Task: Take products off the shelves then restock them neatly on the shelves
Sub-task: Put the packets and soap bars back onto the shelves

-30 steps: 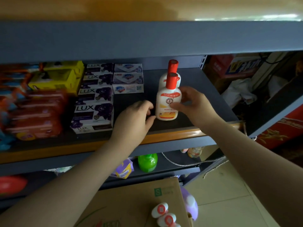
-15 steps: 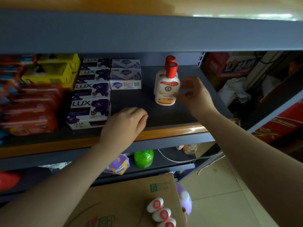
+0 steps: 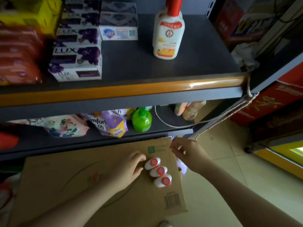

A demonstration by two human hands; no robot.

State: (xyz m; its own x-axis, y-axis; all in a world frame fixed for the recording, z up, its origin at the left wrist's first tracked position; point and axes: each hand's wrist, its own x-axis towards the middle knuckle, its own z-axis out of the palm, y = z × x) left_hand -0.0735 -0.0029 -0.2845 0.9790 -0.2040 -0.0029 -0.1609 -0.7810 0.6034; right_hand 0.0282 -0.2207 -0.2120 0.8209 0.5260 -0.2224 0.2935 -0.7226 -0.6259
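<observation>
Three white bottles with red caps (image 3: 158, 171) stand in a row on a brown cardboard sheet (image 3: 98, 177) on the floor, seen from above. My left hand (image 3: 129, 167) rests on the cardboard, fingertips just left of the nearest bottle, holding nothing. My right hand (image 3: 188, 154) hovers at the cardboard's right edge with relaxed fingers, empty. Up on the grey shelf (image 3: 164, 63) a white bottle with a red cap (image 3: 168, 31) stands upright, another partly hidden behind it.
Purple LUX soap boxes (image 3: 77, 61) and white soap boxes (image 3: 118, 32) are stacked at the shelf's left, with red packs (image 3: 18, 56) beside them. The lower shelf holds a green bottle (image 3: 142, 120) and a Comfort pouch (image 3: 108, 125). Twine (image 3: 237, 110) runs off the shelf post. Tiled floor lies right.
Both hands left the shelf and dropped to the cardboard below. The bottle my right hand was setting down now stands alone on the shelf. The view tilted downward.
</observation>
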